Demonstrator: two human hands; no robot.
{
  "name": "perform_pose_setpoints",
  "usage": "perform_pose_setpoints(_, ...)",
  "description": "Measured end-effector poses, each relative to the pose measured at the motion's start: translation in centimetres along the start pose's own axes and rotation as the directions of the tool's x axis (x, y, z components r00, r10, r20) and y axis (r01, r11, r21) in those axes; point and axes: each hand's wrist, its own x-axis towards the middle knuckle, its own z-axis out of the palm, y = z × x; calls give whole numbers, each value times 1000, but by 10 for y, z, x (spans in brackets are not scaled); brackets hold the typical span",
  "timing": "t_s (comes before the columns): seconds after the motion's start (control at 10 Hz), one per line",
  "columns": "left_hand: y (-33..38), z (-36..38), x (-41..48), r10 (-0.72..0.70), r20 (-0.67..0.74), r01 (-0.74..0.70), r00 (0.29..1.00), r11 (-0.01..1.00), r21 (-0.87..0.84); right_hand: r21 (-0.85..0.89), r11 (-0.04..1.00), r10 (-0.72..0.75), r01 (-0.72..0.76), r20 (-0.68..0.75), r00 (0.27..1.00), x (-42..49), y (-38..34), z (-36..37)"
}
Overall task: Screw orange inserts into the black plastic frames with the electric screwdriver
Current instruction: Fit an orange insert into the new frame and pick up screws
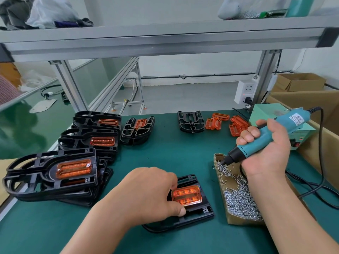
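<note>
A black plastic frame (198, 213) lies on the green mat in front of me with an orange insert (187, 196) seated in it. My left hand (148, 191) rests on the frame's left part, thumb and fingers pressing at the insert's edge. My right hand (266, 149) grips the blue electric screwdriver (256, 136), tilted down to the left. Its bit tip (219, 165) dips into the cardboard tray of small silver screws (240, 197), and a screw hangs at the tip.
Stacks of frames with inserts fitted (53, 173) fill the left side. A bare frame (190, 121) and loose orange inserts (227, 121) lie at the back. A green control box (271, 114), the screwdriver's black cable (321, 162) and cardboard boxes (311, 99) are on the right.
</note>
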Motion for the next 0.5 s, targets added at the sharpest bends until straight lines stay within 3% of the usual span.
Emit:
perform_pose_setpoints(0.3, 0, 3, 9, 5, -94, -12, 996, 997, -72, -7, 1000, -1, 1, 7, 1000, 0, 1, 0)
perform_pose_setpoints(0.5, 5, 16, 24, -35, -50, 35, 998, 999, 3, -9, 1000, -3, 4, 16, 1000, 0, 1, 0)
